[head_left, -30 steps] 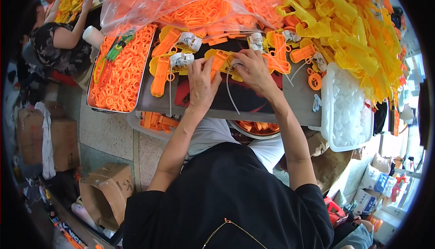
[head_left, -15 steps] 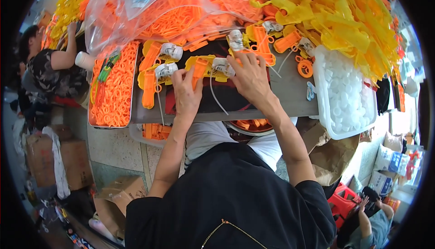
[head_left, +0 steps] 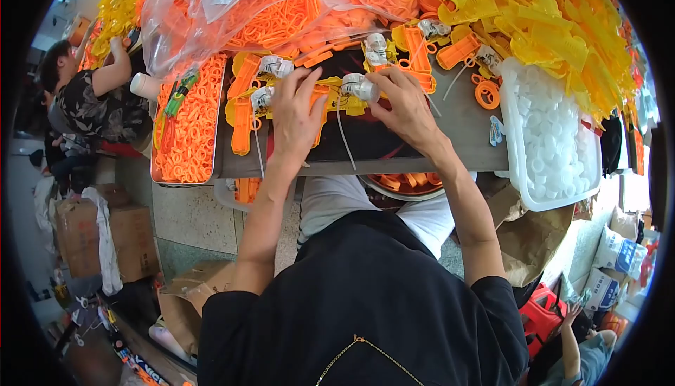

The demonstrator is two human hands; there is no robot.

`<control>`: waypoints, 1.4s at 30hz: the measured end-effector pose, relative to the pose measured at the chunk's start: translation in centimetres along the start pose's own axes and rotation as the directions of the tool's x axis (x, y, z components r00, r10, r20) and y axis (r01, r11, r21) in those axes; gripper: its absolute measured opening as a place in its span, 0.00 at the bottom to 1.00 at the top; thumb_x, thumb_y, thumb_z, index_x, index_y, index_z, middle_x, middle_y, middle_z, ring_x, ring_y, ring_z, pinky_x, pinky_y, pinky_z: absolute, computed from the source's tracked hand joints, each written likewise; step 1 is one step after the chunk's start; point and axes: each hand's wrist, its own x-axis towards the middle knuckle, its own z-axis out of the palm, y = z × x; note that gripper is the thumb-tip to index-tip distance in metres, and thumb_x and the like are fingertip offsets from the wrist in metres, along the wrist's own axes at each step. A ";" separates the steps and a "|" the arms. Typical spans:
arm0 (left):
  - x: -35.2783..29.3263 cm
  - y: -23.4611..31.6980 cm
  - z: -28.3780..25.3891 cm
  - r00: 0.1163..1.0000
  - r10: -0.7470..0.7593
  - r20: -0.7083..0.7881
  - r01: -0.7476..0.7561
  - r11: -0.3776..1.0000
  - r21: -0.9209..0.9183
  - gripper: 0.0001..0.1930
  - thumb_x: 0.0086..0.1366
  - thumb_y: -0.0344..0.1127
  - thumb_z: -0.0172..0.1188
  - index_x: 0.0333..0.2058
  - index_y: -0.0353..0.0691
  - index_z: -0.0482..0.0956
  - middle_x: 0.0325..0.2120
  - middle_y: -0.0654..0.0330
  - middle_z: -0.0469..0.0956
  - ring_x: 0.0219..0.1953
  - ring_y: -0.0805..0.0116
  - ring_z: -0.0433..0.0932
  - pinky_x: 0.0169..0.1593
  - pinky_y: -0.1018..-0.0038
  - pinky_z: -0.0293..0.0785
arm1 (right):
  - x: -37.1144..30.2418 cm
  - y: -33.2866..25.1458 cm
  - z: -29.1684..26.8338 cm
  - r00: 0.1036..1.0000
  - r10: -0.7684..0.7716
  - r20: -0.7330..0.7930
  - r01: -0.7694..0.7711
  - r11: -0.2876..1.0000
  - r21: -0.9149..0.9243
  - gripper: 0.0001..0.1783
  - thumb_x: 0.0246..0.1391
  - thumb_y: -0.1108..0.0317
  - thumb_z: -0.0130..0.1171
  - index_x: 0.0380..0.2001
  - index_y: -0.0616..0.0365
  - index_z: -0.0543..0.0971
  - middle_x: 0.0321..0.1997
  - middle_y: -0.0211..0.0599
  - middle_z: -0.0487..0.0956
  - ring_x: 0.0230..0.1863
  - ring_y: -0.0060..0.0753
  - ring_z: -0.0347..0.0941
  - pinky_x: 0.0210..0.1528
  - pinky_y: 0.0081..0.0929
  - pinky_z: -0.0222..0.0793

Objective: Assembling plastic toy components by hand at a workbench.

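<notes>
On the dark mat in front of me lies a toy-gun half shell (head_left: 357, 107) in yellow plastic, with an orange part (head_left: 321, 120) set in it. My left hand (head_left: 294, 120) rests over the orange part, its thumb and fingers apart, hiding some of the shell. The fingers of my right hand (head_left: 408, 110) are closed on a small white gear unit (head_left: 361, 87) at the shell. From this unit a thin pale strip (head_left: 346, 136) hangs toward the table edge. Similar filled yellow shells lie to the left and behind, each with a white unit (head_left: 262, 98) and orange part (head_left: 241, 127).
A tray of orange rings (head_left: 186, 136) stands left, with a white tub of translucent caps (head_left: 520, 168) right. Behind are bagged orange parts (head_left: 274, 24) and heaped yellow shells (head_left: 513, 20). Under the table edge sits a bowl of orange parts (head_left: 404, 181). Another person (head_left: 88, 98) works at far left.
My left hand has shifted up and spread over the orange part. My right fingers have come onto the white unit, which now sits tilted. The whole view has shifted slightly.
</notes>
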 end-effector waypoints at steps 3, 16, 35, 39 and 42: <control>3.4 0.8 0.2 0.968 0.224 0.116 -0.222 0.975 -0.034 0.29 0.57 0.27 0.68 0.59 0.40 0.75 0.53 0.56 0.75 0.57 0.55 0.72 0.60 0.61 0.68 | 0.5 -0.2 0.5 1.000 -0.002 -0.028 0.004 0.998 0.063 0.25 0.47 0.75 0.66 0.52 0.62 0.78 0.48 0.45 0.77 0.52 0.50 0.74 0.56 0.41 0.70; 0.4 -2.2 3.8 0.992 -0.049 0.112 0.102 0.840 -0.533 0.25 0.56 0.22 0.68 0.54 0.36 0.76 0.49 0.52 0.79 0.54 0.53 0.79 0.58 0.64 0.74 | -0.1 -2.4 7.9 0.947 0.178 -0.267 -0.218 0.967 -0.129 0.09 0.46 0.72 0.69 0.33 0.60 0.84 0.61 0.44 0.72 0.67 0.56 0.60 0.68 0.57 0.55; 0.4 -3.0 4.8 0.984 0.168 0.060 -0.136 0.923 -0.361 0.25 0.60 0.27 0.66 0.58 0.39 0.78 0.49 0.55 0.77 0.51 0.55 0.74 0.55 0.63 0.71 | -1.3 -1.3 6.5 0.994 0.093 0.060 -0.087 0.992 -0.093 0.11 0.57 0.60 0.63 0.37 0.54 0.87 0.78 0.48 0.55 0.80 0.60 0.40 0.77 0.66 0.28; 0.2 -3.1 4.5 0.985 0.162 0.057 -0.132 0.928 -0.349 0.25 0.60 0.27 0.66 0.57 0.39 0.78 0.48 0.56 0.77 0.51 0.55 0.74 0.55 0.63 0.70 | -0.3 -0.6 3.4 0.976 0.093 0.198 -0.065 0.987 -0.145 0.23 0.55 0.56 0.66 0.51 0.56 0.78 0.74 0.48 0.61 0.78 0.56 0.46 0.77 0.65 0.26; 0.4 -2.8 4.3 0.982 0.152 0.109 -0.101 0.921 -0.377 0.26 0.61 0.22 0.63 0.59 0.39 0.76 0.52 0.54 0.75 0.55 0.54 0.73 0.59 0.64 0.70 | 0.8 0.7 2.8 0.957 0.093 0.277 -0.048 0.985 -0.164 0.32 0.53 0.56 0.68 0.56 0.58 0.70 0.70 0.47 0.67 0.77 0.51 0.52 0.78 0.64 0.26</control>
